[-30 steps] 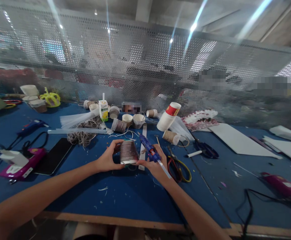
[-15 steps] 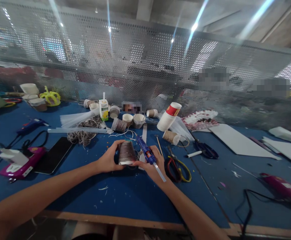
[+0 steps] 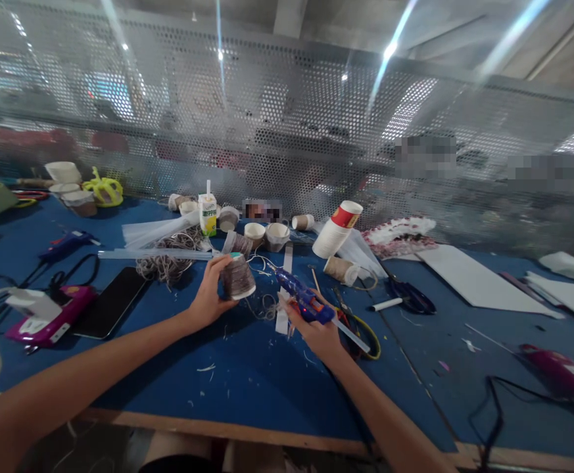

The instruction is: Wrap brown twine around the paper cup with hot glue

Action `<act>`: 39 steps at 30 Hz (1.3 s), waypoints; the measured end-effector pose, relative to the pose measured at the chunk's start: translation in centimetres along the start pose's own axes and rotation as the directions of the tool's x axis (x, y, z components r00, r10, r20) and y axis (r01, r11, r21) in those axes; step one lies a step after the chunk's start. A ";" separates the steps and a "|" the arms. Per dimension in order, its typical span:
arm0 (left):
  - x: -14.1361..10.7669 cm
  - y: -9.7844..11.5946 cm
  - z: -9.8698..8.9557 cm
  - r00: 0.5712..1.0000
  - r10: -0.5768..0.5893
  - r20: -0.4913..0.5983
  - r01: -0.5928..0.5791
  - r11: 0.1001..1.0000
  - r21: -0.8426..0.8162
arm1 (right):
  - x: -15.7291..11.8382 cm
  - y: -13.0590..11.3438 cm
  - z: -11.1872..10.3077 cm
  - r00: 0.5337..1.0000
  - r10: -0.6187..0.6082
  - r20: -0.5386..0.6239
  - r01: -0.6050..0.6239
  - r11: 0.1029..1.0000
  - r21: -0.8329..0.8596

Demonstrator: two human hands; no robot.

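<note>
My left hand (image 3: 209,299) grips a paper cup wrapped in brown cord (image 3: 239,277), tilted, with its pale rim toward me on the lower right. In my right hand (image 3: 313,325) is a blue hot glue gun (image 3: 302,297), its nozzle pointing up and left toward the cup but apart from it. A clear glue stick (image 3: 352,335) sticks out of the gun's rear. Loose cord (image 3: 265,307) lies on the table between the hands, beside a pale ruler-like strip (image 3: 283,318). Scissors with red and yellow handles (image 3: 369,338) are partly hidden behind my right hand.
Behind the hands stand several paper cups (image 3: 277,236), a drink carton (image 3: 208,215) and a tangle of cord (image 3: 166,266). A black phone (image 3: 112,302) and a purple power strip (image 3: 52,318) lie left. Stacked cups (image 3: 333,236) and white boards (image 3: 484,282) are right.
The cord-wrapped cup has moved left and up in my left hand and tilted. My right hand has drawn right with the glue gun, so the hands are farther apart.
</note>
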State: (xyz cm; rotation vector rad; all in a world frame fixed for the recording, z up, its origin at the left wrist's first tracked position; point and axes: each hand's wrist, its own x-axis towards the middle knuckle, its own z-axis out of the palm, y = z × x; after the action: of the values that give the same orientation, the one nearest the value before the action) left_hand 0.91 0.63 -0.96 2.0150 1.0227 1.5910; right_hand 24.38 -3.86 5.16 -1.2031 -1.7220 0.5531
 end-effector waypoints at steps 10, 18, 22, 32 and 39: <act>0.3 0.4 0.0 0.998 -0.048 -0.046 0.052 0.995 0.089 | -0.5 -0.4 0.2 0.952 -0.159 0.261 0.202 0.968 -0.149; 0.2 0.7 -0.2 0.999 -0.032 -0.006 0.032 0.992 0.125 | -0.8 0.6 1.1 0.924 -0.213 0.317 0.276 0.946 -0.169; 0.2 1.0 -0.2 0.999 -0.039 -0.004 0.039 0.989 0.141 | -0.8 0.5 1.1 0.919 -0.219 0.328 0.282 0.946 -0.161; 0.1 1.1 -0.2 1.000 -0.015 0.016 0.011 0.976 0.216 | -0.8 0.4 1.3 0.905 -0.276 0.324 0.330 0.936 -0.125; 0.0 1.0 -0.1 1.000 -0.018 -0.005 0.019 0.978 0.207 | -0.9 0.4 1.3 0.911 -0.275 0.307 0.331 0.932 -0.145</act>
State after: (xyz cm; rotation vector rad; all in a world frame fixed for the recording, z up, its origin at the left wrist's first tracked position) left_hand 1.14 -0.04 -0.20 2.1294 1.2509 1.5334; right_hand 23.51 -4.32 3.80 -0.9904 -2.2036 0.3850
